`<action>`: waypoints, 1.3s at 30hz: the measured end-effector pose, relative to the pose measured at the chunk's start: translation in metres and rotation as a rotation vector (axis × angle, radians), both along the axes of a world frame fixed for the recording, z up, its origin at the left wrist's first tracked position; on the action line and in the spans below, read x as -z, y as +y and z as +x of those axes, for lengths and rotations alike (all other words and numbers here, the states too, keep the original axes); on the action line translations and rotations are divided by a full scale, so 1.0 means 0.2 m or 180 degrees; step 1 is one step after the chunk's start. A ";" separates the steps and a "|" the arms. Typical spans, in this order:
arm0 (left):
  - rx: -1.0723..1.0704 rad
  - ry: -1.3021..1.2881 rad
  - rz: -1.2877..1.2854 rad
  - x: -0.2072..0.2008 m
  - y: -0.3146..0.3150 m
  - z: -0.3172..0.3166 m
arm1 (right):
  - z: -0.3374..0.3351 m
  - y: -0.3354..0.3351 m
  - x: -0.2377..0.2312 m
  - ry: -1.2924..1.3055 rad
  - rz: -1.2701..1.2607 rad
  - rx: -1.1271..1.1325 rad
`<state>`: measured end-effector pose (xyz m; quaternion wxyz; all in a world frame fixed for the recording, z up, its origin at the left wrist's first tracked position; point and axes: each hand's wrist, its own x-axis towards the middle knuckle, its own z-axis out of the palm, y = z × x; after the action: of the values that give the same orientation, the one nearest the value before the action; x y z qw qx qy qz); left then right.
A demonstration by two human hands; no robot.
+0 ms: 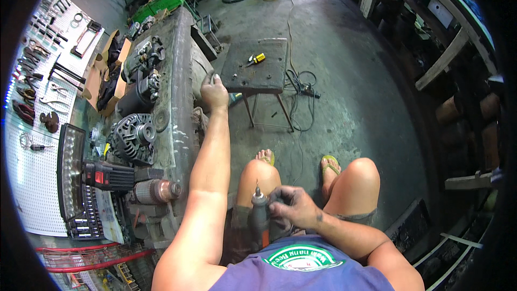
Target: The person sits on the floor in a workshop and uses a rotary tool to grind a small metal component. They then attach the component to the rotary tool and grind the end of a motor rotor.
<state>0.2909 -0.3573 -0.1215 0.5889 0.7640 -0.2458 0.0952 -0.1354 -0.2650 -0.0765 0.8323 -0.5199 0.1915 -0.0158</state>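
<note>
In my right hand [295,206] is a handheld rotary tool [259,211], dark-bodied with an orange part lower down. It points away from me over my lap, with a thin bit at its tip. My left arm stretches forward, and my left hand [214,94] is beside the near-left corner of a low square stool [269,80]. Its fingers are curled together; whatever they may hold is too small to make out. On the stool's dark top lie a short tool with a yellow-and-black handle [259,57] and a few small metal bits.
Along my left runs a workbench [180,113] bearing an alternator [132,137], a copper-wound armature [156,191], a red-and-black power tool [107,175] and an open cardboard box [119,64]. A pegboard [59,86] holds hand tools. Black cable [307,90] crosses the floor; wooden shelving [452,56] stands right.
</note>
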 end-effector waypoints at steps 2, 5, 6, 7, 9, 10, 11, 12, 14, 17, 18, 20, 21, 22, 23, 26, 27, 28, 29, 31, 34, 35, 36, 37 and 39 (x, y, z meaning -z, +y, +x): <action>0.0021 0.0346 -0.0297 -0.20 0.10 -0.14 | 0.00 -0.01 0.00 -0.0005 0.0111 0.0119; 0.1049 -0.0160 -0.0366 -0.48 0.41 -0.48 | -0.01 0.02 0.00 -0.0004 0.0709 0.0203; 0.1228 0.0141 0.0038 -0.55 0.55 -0.61 | -0.02 0.05 -0.01 -0.0154 0.0843 0.0379; 0.1628 -0.0006 0.0150 -0.61 0.70 -0.76 | -0.03 0.07 -0.02 -0.0164 0.0499 0.0459; 0.2028 0.0249 0.0539 -0.69 0.97 -1.04 | -0.05 0.09 -0.05 -0.0245 0.0169 0.0581; 0.2077 0.0206 0.0715 -0.69 1.06 -1.17 | -0.06 0.11 -0.07 -0.0239 0.0149 0.0656; 0.2151 0.0003 0.0776 -0.68 1.13 -1.27 | -0.07 0.14 -0.09 -0.0232 0.0109 0.0715; 0.2184 0.0409 0.0838 -0.66 1.20 -1.37 | -0.08 0.15 -0.11 -0.0180 -0.0058 0.0717; 0.2221 0.1301 0.0874 -0.60 1.32 -1.52 | -0.09 0.18 -0.12 -0.0011 -0.0462 0.0681; 0.1788 0.1019 0.1269 -0.52 1.44 -1.56 | -0.09 0.26 -0.14 -0.0212 -0.0126 0.0838; 0.1548 0.1052 0.1183 -0.50 1.48 -1.56 | -0.09 0.29 -0.14 -0.0356 0.0071 0.0917; 0.1110 0.1129 0.0840 -0.49 1.53 -1.57 | -0.11 0.32 -0.15 0.0019 -0.0785 0.0704; 0.0957 0.0685 0.0818 -0.51 1.56 -1.57 | -0.13 0.34 -0.16 0.0029 -0.0947 0.0680; 0.0917 0.0708 0.0741 -0.55 1.60 -1.56 | -0.15 0.34 -0.17 0.0042 -0.1265 0.0731; 0.0926 0.0957 0.0455 -0.58 1.63 -1.57 | -0.16 0.35 -0.18 0.0270 -0.1219 0.0672; 0.1258 0.0584 0.0543 -0.67 1.73 -1.55 | -0.20 0.39 -0.21 0.0178 -0.1138 0.0675; 0.1299 0.0915 0.0693 -0.66 1.74 -1.55 | -0.21 0.39 -0.21 0.0017 -0.1199 0.0691; 0.1327 0.1051 0.0780 -0.63 1.75 -1.57 | -0.22 0.40 -0.20 0.0075 -0.1344 0.0637; 0.1272 0.1053 0.0825 -0.59 1.75 -1.61 | -0.24 0.41 -0.19 0.0067 -0.1198 0.0593; 0.1181 0.0828 0.0853 -0.49 1.76 -1.67 | -0.25 0.42 -0.18 -0.0148 -0.1205 0.0582; 0.0850 -0.0106 0.0852 -0.42 1.82 -1.78 | -0.28 0.44 -0.17 0.0035 -0.1245 0.0612; 0.0744 -0.0412 0.1077 -0.42 1.84 -1.79 | -0.30 0.43 -0.18 -0.0108 -0.1209 0.0636; 0.0741 -0.0803 0.1243 -0.43 1.84 -1.79 | -0.31 0.42 -0.18 -0.0042 -0.1190 0.0603; 0.0715 -0.1091 0.1424 -0.45 1.85 -1.79 | -0.33 0.43 -0.19 0.0207 -0.1209 0.0527; 0.0861 -0.1381 0.1643 -0.50 1.84 -1.76 | -0.34 0.42 -0.20 0.0065 -0.0916 0.0543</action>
<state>-0.0613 0.0103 -0.0223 0.3181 0.8101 -0.4798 0.1112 -0.2035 -0.1811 -0.0356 0.7429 -0.6157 0.2392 -0.1083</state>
